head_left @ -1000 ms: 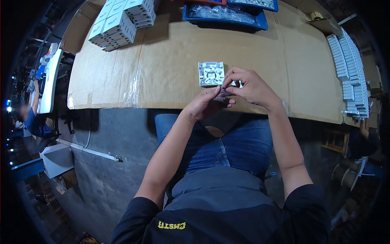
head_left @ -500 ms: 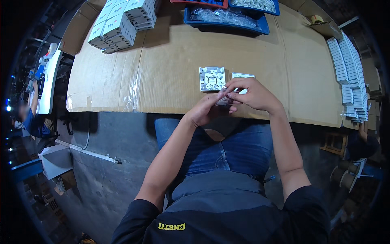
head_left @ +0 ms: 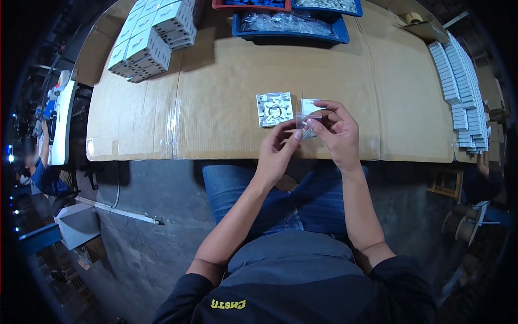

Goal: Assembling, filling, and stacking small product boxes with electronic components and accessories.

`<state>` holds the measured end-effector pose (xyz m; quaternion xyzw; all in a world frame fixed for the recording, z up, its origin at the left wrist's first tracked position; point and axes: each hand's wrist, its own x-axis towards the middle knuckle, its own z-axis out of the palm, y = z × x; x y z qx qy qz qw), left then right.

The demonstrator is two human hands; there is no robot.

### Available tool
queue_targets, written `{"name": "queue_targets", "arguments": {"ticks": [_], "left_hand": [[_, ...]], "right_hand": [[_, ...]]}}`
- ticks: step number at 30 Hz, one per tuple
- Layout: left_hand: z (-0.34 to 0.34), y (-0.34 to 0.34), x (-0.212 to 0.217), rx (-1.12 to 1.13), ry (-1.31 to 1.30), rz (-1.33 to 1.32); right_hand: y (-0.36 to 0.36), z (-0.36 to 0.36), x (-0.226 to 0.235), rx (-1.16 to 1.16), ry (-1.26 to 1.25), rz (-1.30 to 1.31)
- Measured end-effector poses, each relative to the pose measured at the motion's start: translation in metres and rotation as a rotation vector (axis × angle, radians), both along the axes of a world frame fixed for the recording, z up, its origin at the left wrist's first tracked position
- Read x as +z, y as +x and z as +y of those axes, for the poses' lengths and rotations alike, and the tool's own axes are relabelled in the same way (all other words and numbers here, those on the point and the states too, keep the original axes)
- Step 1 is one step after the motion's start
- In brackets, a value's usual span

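Note:
A small clear plastic bag (head_left: pixel 306 128) with small bits inside is held up over the front part of the table. My left hand (head_left: pixel 276 154) pinches its lower left side between thumb and fingers. On the other side, the thumb and fingers of my right hand (head_left: pixel 341 136) grip the bag near its top. Just beyond my hands, an uncovered white square plastic box (head_left: pixel 275 109) lies on the cardboard with its inner fittings showing. Beside it lies a flat white piece (head_left: pixel 309 106), partly hidden by my right hand.
White boxes (head_left: pixel 148 48) are stacked at the far left of the cardboard-covered table (head_left: pixel 216 102). At the back stand a blue tray (head_left: pixel 291 39) of clear bags, a red tray (head_left: pixel 251 8) of blue parts and another blue tray (head_left: pixel 359 11). Many white pieces (head_left: pixel 461 97) are stacked along the right edge.
Both hands have turned and moved a little apart, so the bag between them now shows plainly. My right hand is more upright. The whole view has shifted slightly.

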<state>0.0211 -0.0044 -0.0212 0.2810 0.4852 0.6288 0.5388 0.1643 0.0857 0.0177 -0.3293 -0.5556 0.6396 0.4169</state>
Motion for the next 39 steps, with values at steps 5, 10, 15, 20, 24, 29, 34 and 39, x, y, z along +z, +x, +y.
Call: {"name": "queue_targets", "arguments": {"ticks": [5,10,15,20,24,29,34,39], "left_hand": [[-0.001,-0.006,0.010,0.155,0.087,0.067],[-0.001,-0.005,0.013,0.176,0.136,0.048],[-0.003,-0.006,0.017,0.195,0.093,0.109],[0.000,-0.009,0.011,0.236,0.174,0.314],[0.002,-0.010,0.009,0.233,0.153,0.348],[0.003,-0.008,0.013,0.224,0.064,0.322],[0.003,-0.011,0.007,0.196,0.042,0.258],[0.003,-0.011,0.007,0.183,0.065,0.244]], "right_hand": [[-0.003,-0.006,0.009,0.061,-0.034,-0.062],[-0.001,-0.008,0.001,0.043,-0.107,-0.017],[0.001,-0.008,-0.002,0.072,-0.170,-0.014],[0.000,-0.005,-0.011,0.052,-0.179,0.094],[0.003,-0.003,-0.019,0.045,-0.183,0.077],[0.004,-0.002,-0.022,0.048,-0.181,0.081],[0.003,-0.002,-0.023,0.039,-0.176,0.055],[0.002,-0.002,-0.024,0.023,-0.158,0.051]]}}
